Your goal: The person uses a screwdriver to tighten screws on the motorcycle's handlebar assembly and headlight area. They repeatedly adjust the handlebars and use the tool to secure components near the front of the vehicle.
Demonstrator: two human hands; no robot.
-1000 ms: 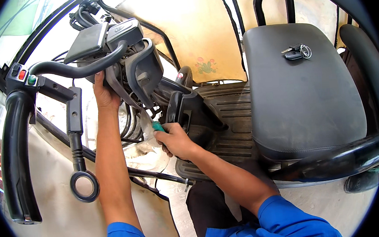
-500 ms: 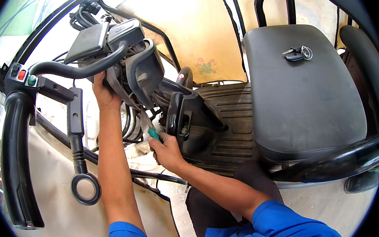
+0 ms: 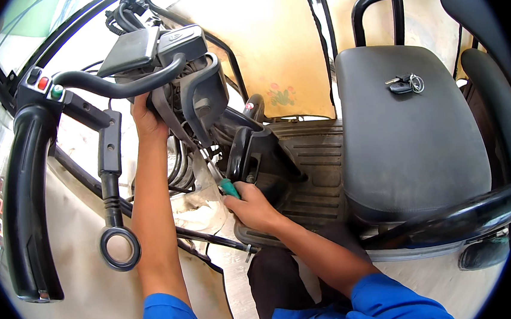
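Observation:
My right hand (image 3: 254, 206) is closed round the green handle of a screwdriver (image 3: 229, 188). The tool's metal shaft slants up and left toward the lower end of a dark plastic steering-column cover (image 3: 204, 103); whether its tip touches a part is too small to tell. Up at the cover's left side, beneath the display unit (image 3: 131, 51), sits my left hand (image 3: 149, 117), against the cover. Most of its fingers are hidden behind the parts. Dark cables (image 3: 179, 168) hang below, near my left wrist.
A black handlebar grip (image 3: 29, 201) with red and green buttons and a mirror stem with a ring end (image 3: 120, 248) stand left of my arm. To the right are a grey seat (image 3: 413, 141) with keys (image 3: 404, 83) on it, a ribbed floor mat (image 3: 321, 154) and a black rail (image 3: 452, 213).
My right hand and the screwdriver have moved down and right, away from the column. The view has shifted slightly; my left hand stays at the cover.

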